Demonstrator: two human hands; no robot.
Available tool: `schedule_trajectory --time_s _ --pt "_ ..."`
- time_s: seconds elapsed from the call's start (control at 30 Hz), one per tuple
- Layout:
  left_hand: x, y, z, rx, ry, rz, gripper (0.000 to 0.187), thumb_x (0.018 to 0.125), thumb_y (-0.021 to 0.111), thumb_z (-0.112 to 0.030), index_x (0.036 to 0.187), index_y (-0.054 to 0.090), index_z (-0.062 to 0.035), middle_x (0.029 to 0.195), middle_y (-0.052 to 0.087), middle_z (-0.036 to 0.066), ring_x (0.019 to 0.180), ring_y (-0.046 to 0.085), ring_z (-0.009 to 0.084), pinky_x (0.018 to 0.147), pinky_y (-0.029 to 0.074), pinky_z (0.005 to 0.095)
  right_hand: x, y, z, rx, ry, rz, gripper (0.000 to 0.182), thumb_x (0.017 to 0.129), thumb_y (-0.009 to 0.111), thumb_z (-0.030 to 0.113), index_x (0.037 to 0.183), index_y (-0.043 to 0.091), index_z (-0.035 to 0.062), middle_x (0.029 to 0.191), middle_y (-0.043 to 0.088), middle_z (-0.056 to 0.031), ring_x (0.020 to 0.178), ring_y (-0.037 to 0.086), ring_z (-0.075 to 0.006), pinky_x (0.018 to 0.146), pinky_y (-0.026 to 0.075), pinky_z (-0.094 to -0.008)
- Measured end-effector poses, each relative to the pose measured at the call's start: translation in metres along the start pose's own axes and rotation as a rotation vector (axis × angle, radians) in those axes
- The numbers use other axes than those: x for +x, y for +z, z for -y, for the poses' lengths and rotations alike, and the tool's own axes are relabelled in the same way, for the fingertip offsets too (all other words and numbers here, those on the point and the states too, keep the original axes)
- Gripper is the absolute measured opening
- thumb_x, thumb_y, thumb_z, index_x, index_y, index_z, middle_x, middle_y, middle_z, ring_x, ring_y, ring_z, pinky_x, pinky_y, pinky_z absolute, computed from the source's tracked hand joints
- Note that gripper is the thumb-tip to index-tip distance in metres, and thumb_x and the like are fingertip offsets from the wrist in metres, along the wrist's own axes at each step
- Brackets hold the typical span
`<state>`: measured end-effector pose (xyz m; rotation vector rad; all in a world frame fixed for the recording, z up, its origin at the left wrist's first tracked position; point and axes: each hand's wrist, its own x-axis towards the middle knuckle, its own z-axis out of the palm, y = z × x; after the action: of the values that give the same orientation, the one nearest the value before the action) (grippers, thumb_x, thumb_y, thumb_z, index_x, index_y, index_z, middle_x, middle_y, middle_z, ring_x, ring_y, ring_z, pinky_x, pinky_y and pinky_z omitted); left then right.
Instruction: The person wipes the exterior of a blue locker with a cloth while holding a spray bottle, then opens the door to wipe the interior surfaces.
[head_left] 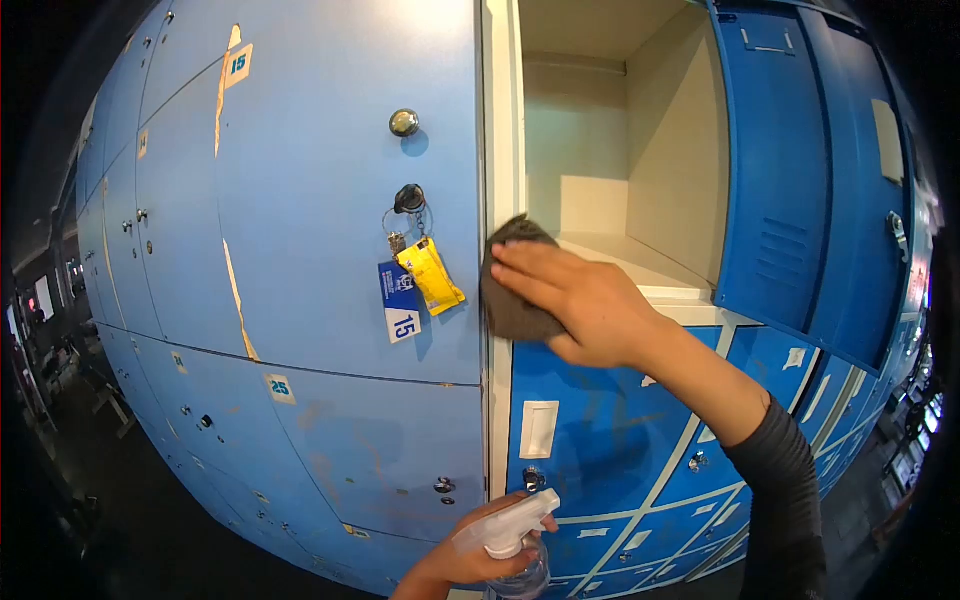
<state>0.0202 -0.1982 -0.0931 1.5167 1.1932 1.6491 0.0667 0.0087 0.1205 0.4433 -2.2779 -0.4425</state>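
Note:
My right hand (590, 305) presses a dark grey-brown cloth (520, 300) flat against the pale frame strip between two blocks of lockers, at the lower left corner of an open compartment (600, 205). Its fingers lie over the cloth. Lower down, my left hand (465, 555) grips a spray bottle (520, 560) with a white trigger head and a clear body; the bottle's lower part is cut off by the frame edge. Left of the cloth, a key with a blue tag marked 15 (400, 305) and a yellow tag (432, 277) hangs from a light blue locker door (320, 200).
The open compartment's dark blue door (785, 180) swings out to the right. Below it are several shut blue lockers (600, 430) with white edges and small locks. A round metal knob (404, 123) sticks out above the key. Dark floor (120, 490) shows at lower left.

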Motion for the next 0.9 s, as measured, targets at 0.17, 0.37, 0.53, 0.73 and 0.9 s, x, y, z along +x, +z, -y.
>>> schedule_trajectory --time_s 0.17,0.37,0.53,0.73,0.9 --pt "-0.013 0.014 0.015 -0.129 -0.114 -0.036 0.043 0.075 0.072 0.003 0.115 0.057 -0.001 0.108 0.062 0.009 0.097 0.056 0.016 0.082 0.045 0.0298 0.013 -0.035 -0.029 -0.222 -0.274 -0.238 0.076 0.061 0.063 -0.004 0.134 0.047 0.0083 0.147 0.039 -0.0094 0.133 0.041 -0.028 0.1 0.046 -0.037" --pt "-0.015 0.007 0.021 0.003 0.113 0.001 0.065 0.078 0.073 -0.006 0.136 0.043 -0.0006 0.106 0.06 0.004 0.091 0.057 0.011 0.074 0.048 0.0246 0.1 -0.1 -0.095 -0.293 -0.183 -0.663 0.069 0.066 0.057 -0.005 0.133 0.048 0.0079 0.144 0.041 -0.0104 0.13 0.042 -0.0324 0.109 0.036 -0.0369" --pt "-0.033 -0.014 0.008 -0.063 -0.105 -0.076 0.068 0.075 0.076 -0.004 0.136 0.046 -0.0044 0.104 0.06 0.002 0.082 0.058 0.0098 0.066 0.048 0.0238 0.164 -0.138 -0.146 -0.465 -0.13 -0.525 0.066 0.068 0.06 0.004 0.132 0.043 0.0001 0.141 0.041 -0.0201 0.129 0.04 -0.0356 0.105 0.038 -0.0409" --pt "-0.056 -0.037 -0.014 -0.034 -0.125 -0.172 0.069 0.076 0.073 0.0 0.138 0.043 -0.0024 0.11 0.062 0.004 0.087 0.057 0.0089 0.072 0.049 0.0238 0.201 -0.103 -0.153 -0.087 0.224 -0.677 0.054 0.073 0.053 0.015 0.126 0.052 0.0053 0.119 0.06 -0.0182 0.109 0.057 -0.035 0.093 0.045 -0.0388" --pt "-0.07 -0.055 0.021 -0.067 -0.108 -0.23 0.067 0.076 0.072 0.001 0.137 0.044 -0.0011 0.11 0.062 0.004 0.087 0.057 0.0092 0.073 0.049 0.024 0.175 -0.085 -0.112 0.04 0.343 -0.678 0.042 0.072 0.052 0.016 0.111 0.058 0.0051 0.103 0.064 -0.0182 0.097 0.059 -0.0377 0.085 0.046 -0.0429"
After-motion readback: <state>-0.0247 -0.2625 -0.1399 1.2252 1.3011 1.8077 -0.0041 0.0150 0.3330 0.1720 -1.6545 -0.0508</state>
